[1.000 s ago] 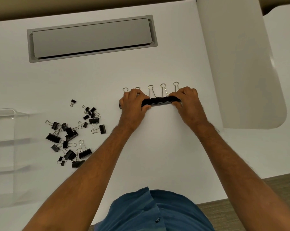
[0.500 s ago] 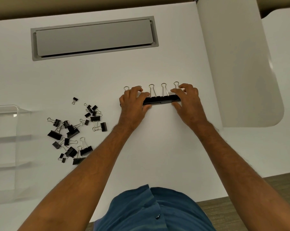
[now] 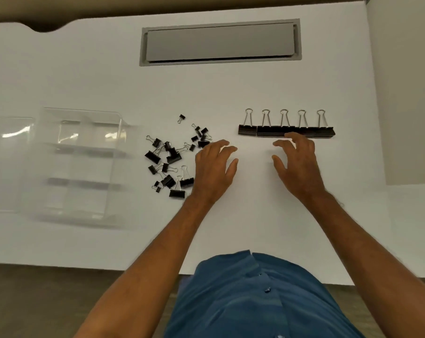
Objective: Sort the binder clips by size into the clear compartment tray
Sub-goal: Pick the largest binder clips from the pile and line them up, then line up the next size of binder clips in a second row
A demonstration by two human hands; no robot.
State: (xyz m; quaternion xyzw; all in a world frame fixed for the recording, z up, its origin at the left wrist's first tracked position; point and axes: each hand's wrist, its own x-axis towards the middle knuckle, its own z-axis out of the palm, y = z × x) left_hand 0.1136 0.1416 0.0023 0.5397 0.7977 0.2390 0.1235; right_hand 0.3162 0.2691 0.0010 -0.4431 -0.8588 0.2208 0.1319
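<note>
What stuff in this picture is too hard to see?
- Clear plastic compartment tray, head view: motion blur smears it, so its dividers cannot be counted.
- Pile of small black binder clips: some lie behind the left hand.
- Row of five large black binder clips: right hand fingertips cover part of its near edge.

One view only: head cam, worn, wide-angle; looks forward and steeply down over the desk (image 3: 255, 93); wearer's shirt (image 3: 250, 296) fills bottom centre, near desk edge runs just above it; far edge and grey hatch (image 3: 218, 42) at top; both forearms enter from below; close range, desk fills most of frame.
</note>
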